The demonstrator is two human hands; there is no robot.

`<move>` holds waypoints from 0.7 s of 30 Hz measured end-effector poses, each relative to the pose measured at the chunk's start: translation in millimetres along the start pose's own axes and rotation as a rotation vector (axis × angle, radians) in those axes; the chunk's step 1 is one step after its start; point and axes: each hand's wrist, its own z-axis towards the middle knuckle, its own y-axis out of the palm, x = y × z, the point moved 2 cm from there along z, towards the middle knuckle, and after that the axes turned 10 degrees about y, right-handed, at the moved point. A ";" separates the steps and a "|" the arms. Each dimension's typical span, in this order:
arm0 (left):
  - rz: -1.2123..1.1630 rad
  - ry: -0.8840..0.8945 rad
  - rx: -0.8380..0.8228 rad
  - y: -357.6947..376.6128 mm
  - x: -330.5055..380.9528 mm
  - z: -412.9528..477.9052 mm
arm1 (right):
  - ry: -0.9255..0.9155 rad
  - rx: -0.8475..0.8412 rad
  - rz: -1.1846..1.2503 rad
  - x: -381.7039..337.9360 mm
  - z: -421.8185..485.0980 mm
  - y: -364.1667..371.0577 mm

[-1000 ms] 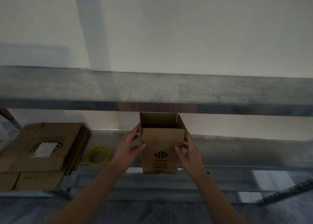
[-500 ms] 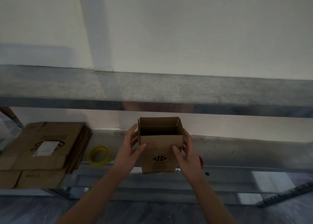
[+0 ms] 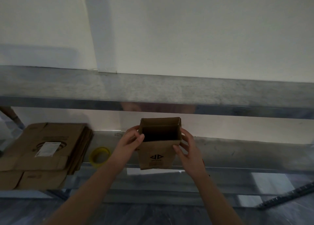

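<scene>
Lower centre of the frame: my left grip (image 3: 129,144) and right grip (image 3: 190,150) are clamped on either side of the upright, open-topped cardboard box (image 3: 158,155), at the shelf (image 3: 237,150) front.

The left grip (image 3: 129,144) and right grip (image 3: 190,150) were bare hands on slim forearms (image 3: 88,187), uncovered down to the frame's lower edge.

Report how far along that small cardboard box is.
Done: the cardboard box stands opened out, its top open. In hand: the left hand grips its left rim, and the right hand holds its right edge. Left, probably: closing the top. The yellow tape roll lies untouched on the shelf, beside the flat cardboard stack.
</scene>
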 end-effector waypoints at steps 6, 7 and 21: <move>-0.162 -0.005 -0.120 -3.8 0.0 1.0 | 0.036 0.014 -0.037 0.0 0.7 3.8; -0.170 -0.026 -0.132 -5.4 -2.7 0.7 | 0.036 0.012 -0.043 -0.3 0.5 4.9; 0.074 -0.004 -0.198 -20.2 -19.6 0.1 | 0.053 -0.058 -0.103 4.5 16.7 19.2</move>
